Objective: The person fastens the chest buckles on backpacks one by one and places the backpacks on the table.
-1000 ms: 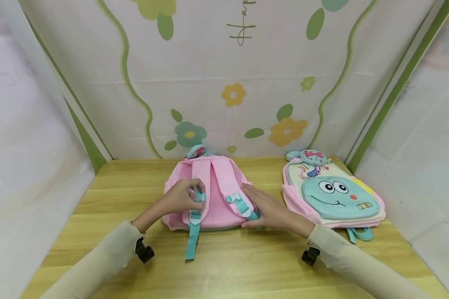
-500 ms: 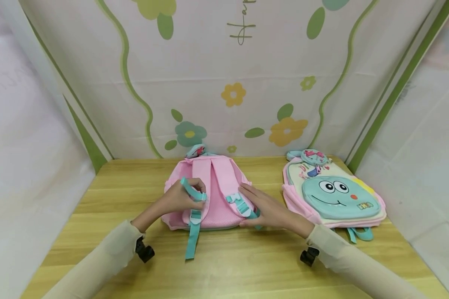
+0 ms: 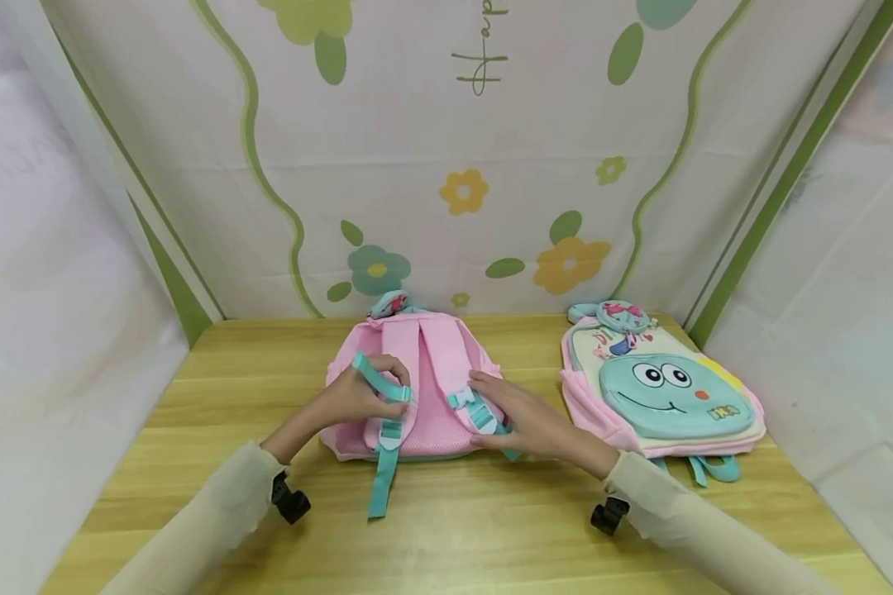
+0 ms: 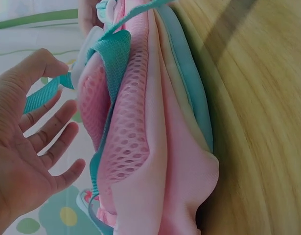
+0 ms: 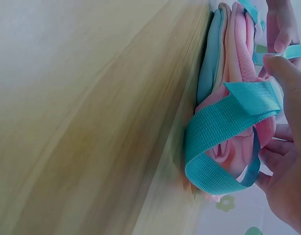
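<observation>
The pink bag [image 3: 439, 434] lies on the table [image 3: 446, 537] between the two hands, back side up. The left hand [image 3: 357, 395] pinches a blue-green strap [image 3: 375, 378] with its thumb and pointer finger, and its other fingers are loose and spread. The right hand [image 3: 532, 420] is part open, bent beside the pink strap [image 3: 448, 355] nearest it; I can't tell if it squeezes. Another bag [image 3: 677, 405] sits past the right hand.
</observation>
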{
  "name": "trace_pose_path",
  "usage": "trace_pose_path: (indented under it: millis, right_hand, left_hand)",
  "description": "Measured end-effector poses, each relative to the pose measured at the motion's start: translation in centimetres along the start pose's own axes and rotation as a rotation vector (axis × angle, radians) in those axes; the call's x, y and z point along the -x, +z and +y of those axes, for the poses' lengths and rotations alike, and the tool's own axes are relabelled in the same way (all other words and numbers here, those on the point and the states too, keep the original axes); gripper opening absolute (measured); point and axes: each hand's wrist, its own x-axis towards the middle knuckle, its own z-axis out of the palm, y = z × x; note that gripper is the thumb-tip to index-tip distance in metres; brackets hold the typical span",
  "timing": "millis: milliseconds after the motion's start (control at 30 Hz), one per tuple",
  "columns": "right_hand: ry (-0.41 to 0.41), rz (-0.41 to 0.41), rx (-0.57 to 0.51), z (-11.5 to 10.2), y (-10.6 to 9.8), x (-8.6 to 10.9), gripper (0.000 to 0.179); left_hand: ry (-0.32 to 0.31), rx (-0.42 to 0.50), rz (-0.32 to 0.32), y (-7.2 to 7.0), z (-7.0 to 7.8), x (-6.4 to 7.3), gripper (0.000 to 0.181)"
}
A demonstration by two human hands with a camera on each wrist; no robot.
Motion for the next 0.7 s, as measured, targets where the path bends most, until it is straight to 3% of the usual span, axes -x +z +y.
trace_pose_path:
  millis: [200,700]
  right_hand:
    - [-0.011,0.042,-0.02,-0.4,0.4,-0.4,0.086]
    - [-0.105,0.101,-0.002,-2.2,1.4,-2.8,0.053]
  left_hand:
    - [0.038,0.026,-0.014,-0.1,-0.6,-0.3,0.026]
    - [-0.045,0.094,-0.206,-1.7,-1.7,-1.9,0.021]
